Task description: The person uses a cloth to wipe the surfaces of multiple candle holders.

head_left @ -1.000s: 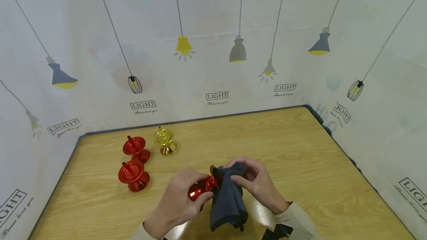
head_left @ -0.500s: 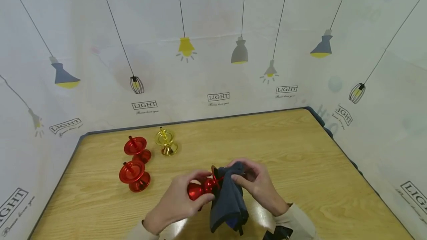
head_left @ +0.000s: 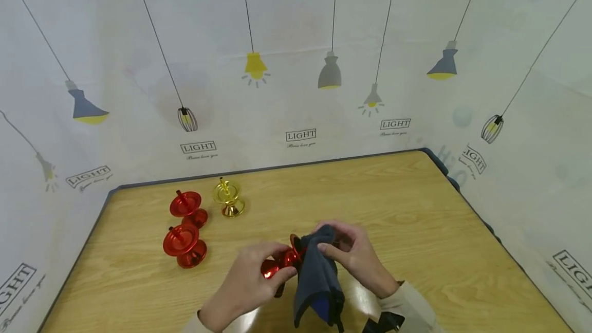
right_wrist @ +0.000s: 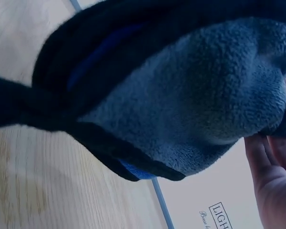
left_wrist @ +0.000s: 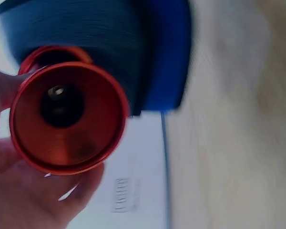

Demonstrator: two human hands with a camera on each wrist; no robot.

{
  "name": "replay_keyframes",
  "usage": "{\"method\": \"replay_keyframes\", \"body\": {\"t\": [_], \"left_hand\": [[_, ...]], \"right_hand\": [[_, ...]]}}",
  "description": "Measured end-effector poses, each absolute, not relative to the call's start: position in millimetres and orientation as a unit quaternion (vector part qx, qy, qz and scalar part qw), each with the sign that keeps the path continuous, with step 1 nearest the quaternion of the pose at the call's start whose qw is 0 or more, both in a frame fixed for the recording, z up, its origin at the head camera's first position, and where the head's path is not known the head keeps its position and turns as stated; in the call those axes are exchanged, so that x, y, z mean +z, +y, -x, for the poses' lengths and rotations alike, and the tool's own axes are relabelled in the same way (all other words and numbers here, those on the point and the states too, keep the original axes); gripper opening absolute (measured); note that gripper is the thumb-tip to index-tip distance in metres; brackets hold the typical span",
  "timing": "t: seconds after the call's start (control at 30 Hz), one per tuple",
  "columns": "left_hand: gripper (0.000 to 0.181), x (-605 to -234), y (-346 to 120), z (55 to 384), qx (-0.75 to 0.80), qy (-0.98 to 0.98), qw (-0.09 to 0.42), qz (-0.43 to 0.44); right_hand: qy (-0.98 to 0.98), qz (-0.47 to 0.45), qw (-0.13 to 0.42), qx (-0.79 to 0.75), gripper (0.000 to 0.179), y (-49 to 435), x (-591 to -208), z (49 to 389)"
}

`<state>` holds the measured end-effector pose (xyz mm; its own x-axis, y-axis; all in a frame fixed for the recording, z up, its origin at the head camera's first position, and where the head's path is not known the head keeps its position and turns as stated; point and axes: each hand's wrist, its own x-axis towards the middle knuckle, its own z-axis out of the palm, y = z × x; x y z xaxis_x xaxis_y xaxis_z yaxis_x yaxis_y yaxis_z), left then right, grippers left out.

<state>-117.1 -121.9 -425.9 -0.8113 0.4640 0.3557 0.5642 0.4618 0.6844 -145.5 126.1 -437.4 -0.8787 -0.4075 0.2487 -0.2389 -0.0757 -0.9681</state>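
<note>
A shiny red candle holder (head_left: 289,258) is tilted on its side in my left hand (head_left: 252,276), fingers and thumb round its foot. In the left wrist view the hollow underside of the candle holder (left_wrist: 69,119) faces the camera. My right hand (head_left: 358,256) pinches a dark grey-blue cloth (head_left: 316,276) against the holder's dish end, and the cloth hides the spike. The cloth's lower part hangs down, with a bright blue inner side showing. Up close in the right wrist view, the fuzzy cloth (right_wrist: 190,95) has a dark border and a black loop.
On the left of the wooden table (head_left: 416,204) stand two red candle holders, one nearer (head_left: 185,245) and one behind it (head_left: 187,207). A gold candle holder (head_left: 228,198) stands to their right. A pale wall (head_left: 277,102) with printed lamps encloses the table's far side.
The red candle holder turns slightly in my left hand. The cloth's hanging end swings a little, showing more blue. The standing holders stay in place.
</note>
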Motion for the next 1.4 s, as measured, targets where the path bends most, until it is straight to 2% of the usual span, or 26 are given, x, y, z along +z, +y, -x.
{"method": "replay_keyframes", "body": {"t": [0.1,0.17,0.2,0.27,0.43,0.53,0.7,0.87,1.0,1.13,1.3,1.33,1.4], "left_hand": [[0.022,-428,-129,122,-0.513,-0.808,-0.096,0.273],[0.025,-430,-132,122,-0.552,-0.781,-0.143,0.256],[0.025,-431,-133,121,-0.568,-0.771,-0.149,0.246],[0.022,-433,-134,118,-0.597,-0.757,-0.126,0.231],[0.017,-433,-131,109,-0.635,-0.759,0.002,0.146],[0.013,-431,-127,108,-0.644,-0.757,0.046,0.1],[0.012,-429,-118,105,-0.651,-0.751,0.068,0.087],[0.015,-429,-111,102,-0.65,-0.751,0.041,0.104],[0.021,-431,-111,103,-0.675,-0.729,-0.002,0.113],[0.02,-432,-115,104,-0.76,-0.63,-0.096,0.125],[0.034,-432,-122,108,-0.821,-0.498,-0.215,0.178],[0.034,-431,-123,108,-0.815,-0.505,-0.22,0.181],[0.027,-426,-122,109,-0.78,-0.571,-0.195,0.166]], "right_hand": [[0.663,0.249,0.078,-0.701,0.029,127,-439,144],[0.651,0.249,0.08,-0.713,0.036,127,-439,144],[0.647,0.242,0.077,-0.719,0.038,127,-439,144],[0.64,0.22,0.061,-0.733,0.042,128,-439,144],[0.651,0.193,-0.039,-0.734,0.039,132,-431,144],[0.666,0.257,-0.113,-0.691,0.042,130,-425,142],[0.682,0.411,-0.206,-0.569,0.051,114,-419,145],[0.704,0.452,-0.266,-0.479,0.039,105,-424,147],[0.702,0.451,-0.28,-0.475,0.031,102,-427,146],[0.695,0.438,-0.277,-0.498,0.029,99,-429,145],[0.691,0.413,-0.238,-0.543,0.039,96,-431,145],[0.694,0.409,-0.235,-0.543,0.041,96,-431,145],[0.704,0.405,-0.245,-0.53,0.04,98,-432,146]]}}
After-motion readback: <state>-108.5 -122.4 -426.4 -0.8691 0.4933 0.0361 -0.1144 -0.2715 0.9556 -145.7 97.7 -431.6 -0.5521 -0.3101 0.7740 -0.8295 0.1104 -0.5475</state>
